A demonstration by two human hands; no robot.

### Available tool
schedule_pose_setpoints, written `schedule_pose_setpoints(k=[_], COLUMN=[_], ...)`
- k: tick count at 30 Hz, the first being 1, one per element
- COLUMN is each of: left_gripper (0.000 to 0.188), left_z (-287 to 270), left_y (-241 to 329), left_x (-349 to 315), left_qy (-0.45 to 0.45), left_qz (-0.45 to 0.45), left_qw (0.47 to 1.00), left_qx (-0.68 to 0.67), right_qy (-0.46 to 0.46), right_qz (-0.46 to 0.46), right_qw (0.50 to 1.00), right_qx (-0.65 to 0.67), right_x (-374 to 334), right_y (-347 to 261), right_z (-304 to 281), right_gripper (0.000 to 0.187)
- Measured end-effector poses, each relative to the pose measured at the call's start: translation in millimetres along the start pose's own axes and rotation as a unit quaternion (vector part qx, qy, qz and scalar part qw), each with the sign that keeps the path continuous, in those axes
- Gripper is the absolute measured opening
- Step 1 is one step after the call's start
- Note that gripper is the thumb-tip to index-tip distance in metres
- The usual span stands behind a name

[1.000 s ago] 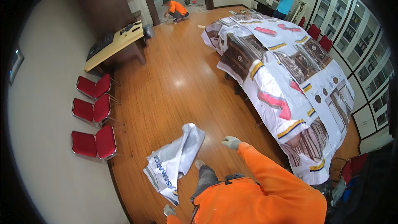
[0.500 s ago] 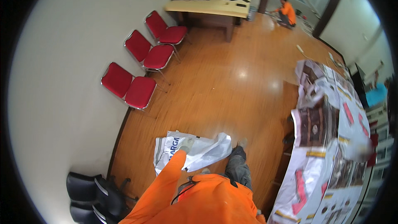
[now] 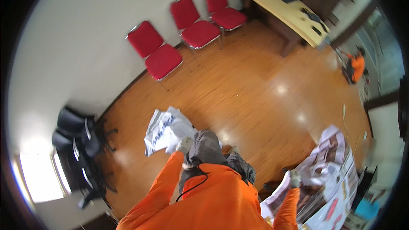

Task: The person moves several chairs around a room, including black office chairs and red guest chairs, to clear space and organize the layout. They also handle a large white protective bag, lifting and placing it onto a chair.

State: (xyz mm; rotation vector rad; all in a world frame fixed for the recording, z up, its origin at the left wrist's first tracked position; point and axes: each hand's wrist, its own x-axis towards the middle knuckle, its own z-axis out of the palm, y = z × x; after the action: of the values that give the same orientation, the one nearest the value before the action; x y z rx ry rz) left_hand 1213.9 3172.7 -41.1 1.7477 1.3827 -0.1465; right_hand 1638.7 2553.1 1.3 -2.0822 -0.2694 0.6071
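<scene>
My left hand (image 3: 184,145), in a pale work glove, is closed at the near edge of a white plastic sheet (image 3: 164,133) with dark lettering, beside my knee. The sheet is crumpled and extends over the floor to the left. On the right, my gloved right hand (image 3: 294,179) is at the edge of a large printed sheet (image 3: 330,168) with brown, white and pink patches, draped in folds over furniture. The fingers of that hand are too small to make out.
Red chairs (image 3: 164,61) line the left wall, and black office chairs (image 3: 85,145) stand at lower left. A yellow-topped desk (image 3: 272,6) is at the back. A person in orange (image 3: 355,66) squats by the far right doorway. A pale cable (image 3: 346,121) lies on the wooden floor (image 3: 247,89).
My view has swung to the right, so the room appears rotated. My right hand has come into view at the printed sheet. The white sheet is more bunched beside my knee.
</scene>
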Motion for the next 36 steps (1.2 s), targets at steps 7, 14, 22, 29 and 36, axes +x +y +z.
schedule_pose_setpoints(k=[7,14,22,29,36], left_gripper=[0.043,0.038,0.051,0.042,0.052], left_z=[22.4,97.1,20.7,-90.2,-145.1], left_y=[-82.4,-74.9,-5.5,86.0,210.7], left_x=[-35.3,-54.9,15.7,185.9,322.6], left_qy=[0.160,0.114,0.202,0.343,0.293], left_qz=[-0.218,-0.276,-0.232,-0.243,-0.337], left_qw=[0.945,0.930,0.894,0.808,0.785], left_qx=[-0.186,-0.216,-0.325,-0.412,-0.430], right_qy=[-0.062,-0.297,-0.433,-0.500,-0.568], right_qz=[-0.039,-0.084,-0.074,-0.025,0.021], right_qw=[0.991,0.950,0.898,0.847,0.774], right_qx=[0.113,0.046,-0.040,-0.178,-0.278], right_x=[336.3,454.8,472.6,641.7,798.2], right_y=[-223.0,-314.7,-422.9,-486.9,-602.8], right_z=[-16.3,255.5,458.4,565.4,741.4], right_gripper=[0.013,0.019,0.018,0.022,0.016])
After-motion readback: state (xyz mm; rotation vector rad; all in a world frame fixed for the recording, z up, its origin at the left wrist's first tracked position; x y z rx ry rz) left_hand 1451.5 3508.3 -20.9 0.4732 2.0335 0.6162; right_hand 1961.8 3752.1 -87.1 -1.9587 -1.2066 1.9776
